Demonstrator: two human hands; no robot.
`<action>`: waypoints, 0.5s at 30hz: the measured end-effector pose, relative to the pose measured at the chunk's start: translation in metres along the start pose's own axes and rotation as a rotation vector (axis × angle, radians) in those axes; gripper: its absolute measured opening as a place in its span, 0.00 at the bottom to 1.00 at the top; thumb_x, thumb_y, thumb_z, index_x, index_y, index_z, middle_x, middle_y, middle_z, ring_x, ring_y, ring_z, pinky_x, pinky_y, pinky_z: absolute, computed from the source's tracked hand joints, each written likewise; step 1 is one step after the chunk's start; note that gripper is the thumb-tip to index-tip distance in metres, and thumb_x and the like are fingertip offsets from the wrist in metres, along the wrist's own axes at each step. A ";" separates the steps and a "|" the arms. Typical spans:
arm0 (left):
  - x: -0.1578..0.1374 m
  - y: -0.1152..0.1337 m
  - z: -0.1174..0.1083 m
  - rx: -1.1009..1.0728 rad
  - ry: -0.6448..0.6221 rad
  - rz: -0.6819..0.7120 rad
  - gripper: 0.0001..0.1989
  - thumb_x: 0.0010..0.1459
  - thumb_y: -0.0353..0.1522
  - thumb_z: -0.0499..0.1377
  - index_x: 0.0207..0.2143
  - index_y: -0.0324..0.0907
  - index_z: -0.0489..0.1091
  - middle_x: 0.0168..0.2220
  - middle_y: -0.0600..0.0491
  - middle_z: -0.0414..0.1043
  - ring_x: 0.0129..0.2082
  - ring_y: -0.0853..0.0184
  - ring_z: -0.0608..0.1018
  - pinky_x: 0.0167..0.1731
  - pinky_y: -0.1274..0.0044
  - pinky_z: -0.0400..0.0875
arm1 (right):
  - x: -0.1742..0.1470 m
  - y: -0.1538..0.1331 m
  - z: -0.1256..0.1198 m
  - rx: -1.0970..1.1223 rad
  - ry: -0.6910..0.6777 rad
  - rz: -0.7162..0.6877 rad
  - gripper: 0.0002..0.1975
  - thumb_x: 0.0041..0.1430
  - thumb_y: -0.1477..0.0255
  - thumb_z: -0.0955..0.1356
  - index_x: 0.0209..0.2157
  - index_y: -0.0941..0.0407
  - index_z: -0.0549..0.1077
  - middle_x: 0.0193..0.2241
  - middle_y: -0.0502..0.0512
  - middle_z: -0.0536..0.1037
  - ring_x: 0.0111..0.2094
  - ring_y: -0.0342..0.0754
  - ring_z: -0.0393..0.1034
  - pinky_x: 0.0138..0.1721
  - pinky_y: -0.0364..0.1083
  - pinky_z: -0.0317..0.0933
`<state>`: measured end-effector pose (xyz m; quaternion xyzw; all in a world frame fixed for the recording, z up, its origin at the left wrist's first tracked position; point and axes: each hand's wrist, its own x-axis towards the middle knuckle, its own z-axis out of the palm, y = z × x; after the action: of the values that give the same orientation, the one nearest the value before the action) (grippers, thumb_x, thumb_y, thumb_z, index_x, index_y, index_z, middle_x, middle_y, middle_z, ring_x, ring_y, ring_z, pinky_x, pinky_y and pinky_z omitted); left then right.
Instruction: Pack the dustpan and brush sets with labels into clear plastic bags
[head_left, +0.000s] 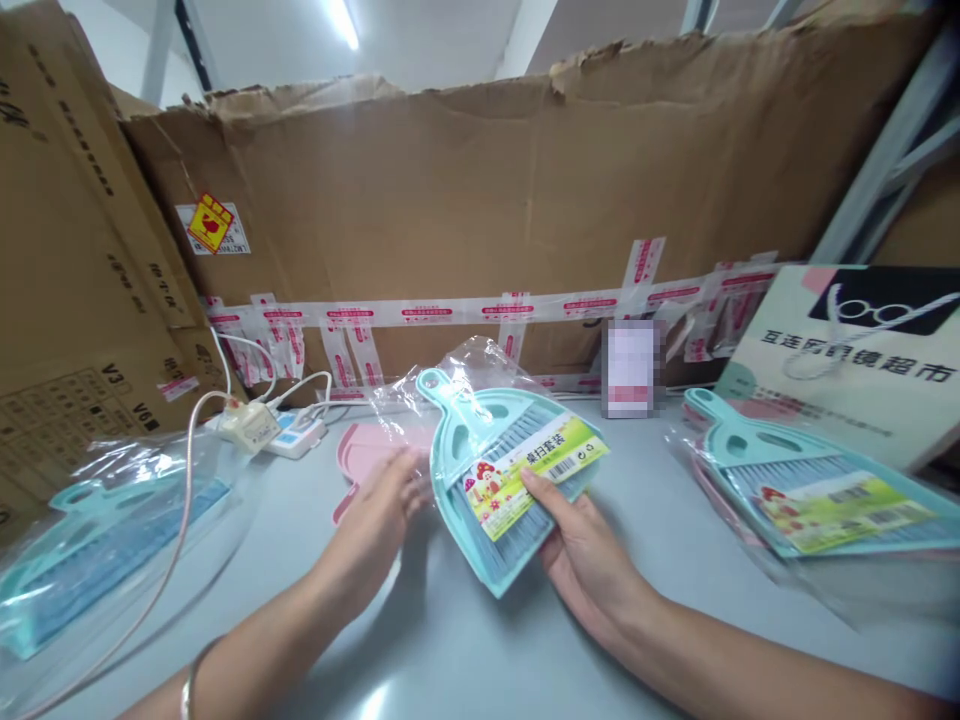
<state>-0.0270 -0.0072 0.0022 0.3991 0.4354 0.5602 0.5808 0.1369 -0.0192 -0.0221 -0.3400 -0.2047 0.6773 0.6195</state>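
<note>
Carton (90, 270): V3, V6; held label (551, 450) — 桌扫套装; bag (855, 400) — 眼镜超市

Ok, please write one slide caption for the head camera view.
Right hand holding a turquoise dustpan set, clear plastic around its handle, with the left hand beside it.

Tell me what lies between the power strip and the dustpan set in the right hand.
In the head view: a pink plastic piece, partly hidden by the left hand, plus some clear wrapping.

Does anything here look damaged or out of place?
Yes: the cardboard box at the back has a ragged, torn-looking top edge, with tape strips stuck unevenly below. A pale cable trails untidily across the view of the leftmost bagged dustpan.
</note>
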 end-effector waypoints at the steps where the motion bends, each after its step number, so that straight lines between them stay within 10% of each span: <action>1: -0.003 -0.004 0.004 -0.004 -0.106 -0.069 0.17 0.55 0.39 0.55 0.44 0.40 0.64 0.42 0.47 0.71 0.40 0.64 0.74 0.41 0.73 0.67 | 0.001 0.001 0.000 -0.010 -0.007 -0.018 0.28 0.46 0.70 0.72 0.50 0.55 0.64 0.40 0.55 0.77 0.39 0.49 0.72 0.37 0.46 0.68; 8: -0.020 -0.022 0.015 0.082 -0.335 -0.168 0.23 0.54 0.38 0.58 0.51 0.44 0.58 0.52 0.46 0.66 0.47 0.60 0.72 0.39 0.72 0.70 | 0.007 0.009 -0.001 -0.043 -0.041 -0.109 0.28 0.46 0.68 0.72 0.50 0.55 0.64 0.38 0.55 0.78 0.38 0.50 0.73 0.38 0.48 0.68; 15: -0.012 -0.029 0.019 0.101 -0.089 -0.030 0.27 0.45 0.33 0.65 0.47 0.39 0.60 0.47 0.44 0.70 0.45 0.59 0.74 0.42 0.71 0.70 | 0.003 0.014 -0.001 -0.090 -0.040 -0.057 0.27 0.46 0.68 0.72 0.49 0.54 0.65 0.39 0.53 0.77 0.38 0.49 0.72 0.38 0.47 0.67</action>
<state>0.0002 -0.0202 -0.0188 0.4458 0.4428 0.5104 0.5872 0.1281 -0.0190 -0.0333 -0.3478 -0.2570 0.6562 0.6184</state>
